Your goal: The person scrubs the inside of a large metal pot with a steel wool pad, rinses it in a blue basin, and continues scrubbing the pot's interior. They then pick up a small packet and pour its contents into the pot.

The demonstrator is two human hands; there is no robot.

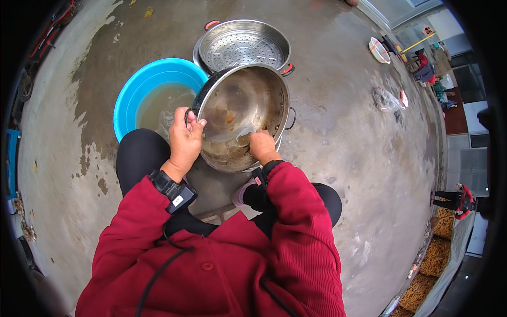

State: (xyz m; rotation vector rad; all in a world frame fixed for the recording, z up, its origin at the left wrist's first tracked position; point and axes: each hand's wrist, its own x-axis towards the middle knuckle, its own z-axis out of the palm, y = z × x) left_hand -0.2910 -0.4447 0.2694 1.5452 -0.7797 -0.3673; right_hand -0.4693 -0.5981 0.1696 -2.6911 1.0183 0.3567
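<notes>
A large metal pot (237, 107) is tilted towards me between my knees, its inner wall stained brown with a rusty patch. My left hand (185, 138) grips the dark loop handle on its left, the thumb against the rim. Inside the pot, my right hand (262, 146) presses on the near right wall with curled fingers. Whether it holds something small is hidden. A second loop handle (292, 119) sticks out at the right. Left of the pot stands a blue plastic basin (130, 95) with cloudy water (158, 105).
A steel steamer tier (245, 47) with a perforated bottom and red-black handles stands behind the pot. On the concrete floor (356, 158), partly wet, lie a clear plastic bag (385, 99) and a white basin (379, 50). Another person (461, 201) stands far right near stacked corn cobs (433, 255).
</notes>
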